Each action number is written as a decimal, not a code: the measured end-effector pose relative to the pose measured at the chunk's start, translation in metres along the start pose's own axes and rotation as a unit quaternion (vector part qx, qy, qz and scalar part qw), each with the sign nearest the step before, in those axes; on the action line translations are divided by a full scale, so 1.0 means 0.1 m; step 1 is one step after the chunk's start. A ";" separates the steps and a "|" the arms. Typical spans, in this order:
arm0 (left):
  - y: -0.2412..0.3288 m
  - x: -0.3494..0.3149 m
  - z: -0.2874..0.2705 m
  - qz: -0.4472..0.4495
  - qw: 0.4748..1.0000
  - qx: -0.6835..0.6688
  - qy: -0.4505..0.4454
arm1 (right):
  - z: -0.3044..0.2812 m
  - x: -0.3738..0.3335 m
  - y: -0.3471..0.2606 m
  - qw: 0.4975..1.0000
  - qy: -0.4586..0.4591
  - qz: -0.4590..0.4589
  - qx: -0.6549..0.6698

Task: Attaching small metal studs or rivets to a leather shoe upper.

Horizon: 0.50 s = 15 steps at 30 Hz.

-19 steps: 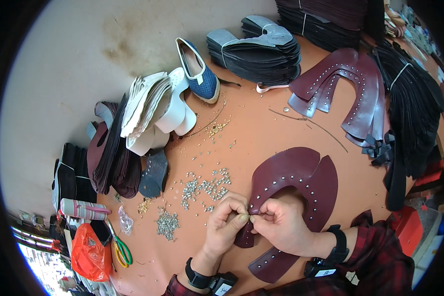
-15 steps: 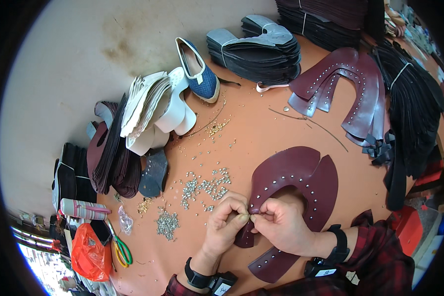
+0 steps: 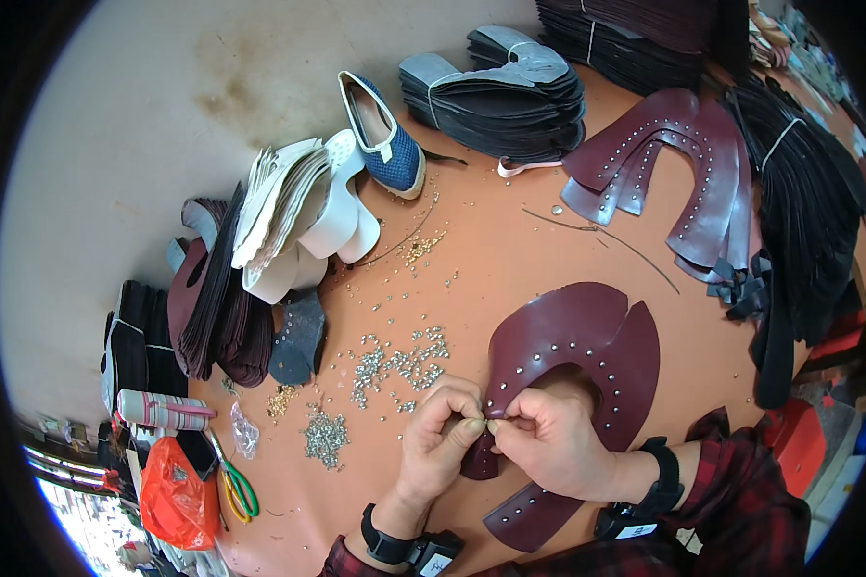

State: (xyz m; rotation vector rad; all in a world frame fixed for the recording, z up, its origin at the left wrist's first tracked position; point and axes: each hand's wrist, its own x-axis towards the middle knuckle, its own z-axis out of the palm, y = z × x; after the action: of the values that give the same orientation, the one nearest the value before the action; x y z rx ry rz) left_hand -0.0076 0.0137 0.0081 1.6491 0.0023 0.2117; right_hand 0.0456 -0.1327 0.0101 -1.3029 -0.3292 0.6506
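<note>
A maroon leather shoe upper [image 3: 548,322], curved like a horseshoe, lies in front of me with a row of silver studs along its inner edge. At its left arm, my left hand [image 3: 443,438] pinches the leather edge with thumb and bent fingers. My right hand [image 3: 553,442] meets it there, thumb and forefinger closed on the same strip. Anything small between the fingertips is hidden. To the left of my hands lie loose silver studs [image 3: 414,367] and a denser heap of small silver rivet parts [image 3: 326,439].
Studded maroon uppers [image 3: 702,144] overlap at the back right, beside bundled black leather pieces [image 3: 803,192]. Another tied bundle [image 3: 496,106] and a blue woven shoe [image 3: 392,159] stand at the back. White cut pieces [image 3: 284,207], scissors [image 3: 236,486] and a red plastic bag [image 3: 176,495] are on the left.
Both hands stay pinched at the same spot. The upper's left tip beneath them has shifted very slightly; the whole view has moved a little.
</note>
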 end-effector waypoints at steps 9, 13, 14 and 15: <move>0.01 -0.01 0.03 -0.037 0.997 -0.061 0.010 | -0.02 0.02 0.01 0.997 0.002 -0.052 -0.065; 0.02 -0.01 0.02 -0.045 0.998 -0.047 0.011 | -0.01 0.02 -0.01 0.990 0.014 -0.097 -0.106; 0.01 -0.01 0.02 -0.045 0.998 -0.041 0.011 | 0.00 0.02 -0.02 0.987 0.021 -0.111 -0.113; 0.00 -0.02 0.01 -0.045 0.998 -0.034 0.010 | 0.00 0.03 -0.01 0.987 0.021 -0.111 -0.113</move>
State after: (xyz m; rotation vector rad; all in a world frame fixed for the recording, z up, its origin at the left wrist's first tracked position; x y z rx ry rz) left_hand -0.0091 0.0120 0.0081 1.5759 0.0833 0.1586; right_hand 0.0483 -0.1316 0.0109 -1.4686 -0.5179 0.4049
